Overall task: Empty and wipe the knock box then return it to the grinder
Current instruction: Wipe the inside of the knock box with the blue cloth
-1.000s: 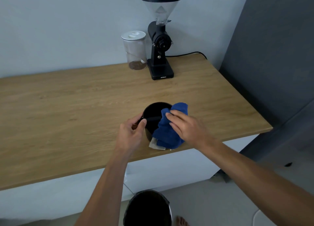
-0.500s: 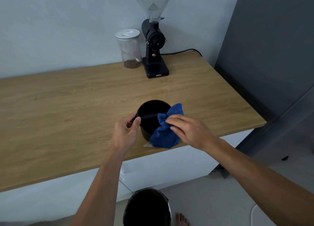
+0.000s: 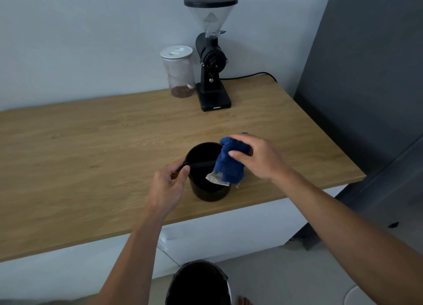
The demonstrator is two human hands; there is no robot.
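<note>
A black round knock box [image 3: 209, 191] with a bar across its mouth stands upright near the front edge of the wooden counter [image 3: 91, 149]. My left hand [image 3: 168, 186] grips its left rim. My right hand [image 3: 258, 159] holds a bunched blue cloth [image 3: 231, 162] over the box's right rim; a pale tag hangs from the cloth into the opening. The black coffee grinder [image 3: 211, 59] with a clear hopper stands at the back of the counter by the wall.
A clear jar [image 3: 179, 72] with a white lid and some coffee beans stands left of the grinder. A power cord [image 3: 249, 75] runs right from the grinder. A black bin [image 3: 199, 284] sits on the floor below the counter edge. A dark panel [image 3: 366, 75] rises at the right.
My right hand has lifted the blue cloth from the box's front right side up over its right rim. My left hand stays on the left rim.
</note>
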